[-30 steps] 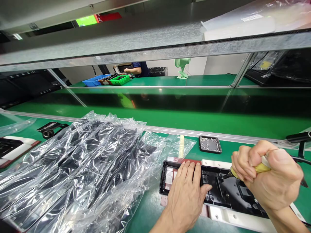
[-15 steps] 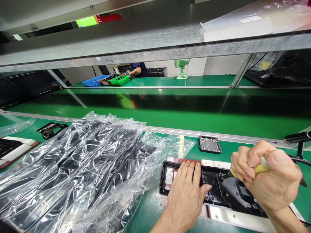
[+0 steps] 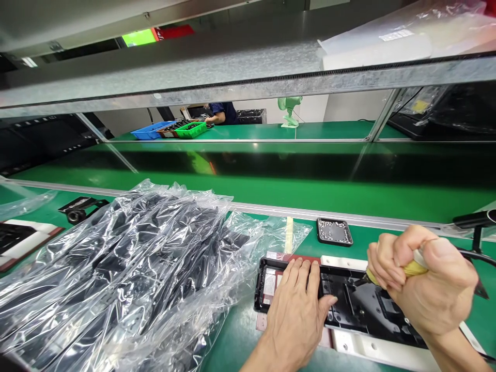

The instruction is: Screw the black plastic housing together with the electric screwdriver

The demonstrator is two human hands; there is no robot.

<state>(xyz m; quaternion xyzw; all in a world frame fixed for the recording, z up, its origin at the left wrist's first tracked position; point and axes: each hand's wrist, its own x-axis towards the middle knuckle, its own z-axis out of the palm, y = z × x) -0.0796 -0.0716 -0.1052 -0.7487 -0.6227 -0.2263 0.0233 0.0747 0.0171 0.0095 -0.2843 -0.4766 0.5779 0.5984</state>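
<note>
My left hand (image 3: 296, 310) lies flat, palm down, on the left part of a long black plastic housing (image 3: 360, 305) that rests in a white fixture (image 3: 372, 349) on the green bench. My right hand (image 3: 426, 281) is closed around a yellow-handled screwdriver (image 3: 413, 268). Its tip points down and left into the housing, just right of my left fingertips. A small black tray of tiny silver screws (image 3: 335, 231) sits just behind the housing.
A big heap of black parts in clear plastic bags (image 3: 116, 274) fills the bench to the left. A dark conveyor (image 3: 248, 160) runs behind. Far back are blue and green bins (image 3: 170, 128), a green fan (image 3: 290, 108) and another person. A black stand (image 3: 475, 222) is at right.
Hardly anything has moved. The view has tilted slightly, and both hands keep their positions on the housing and screwdriver.
</note>
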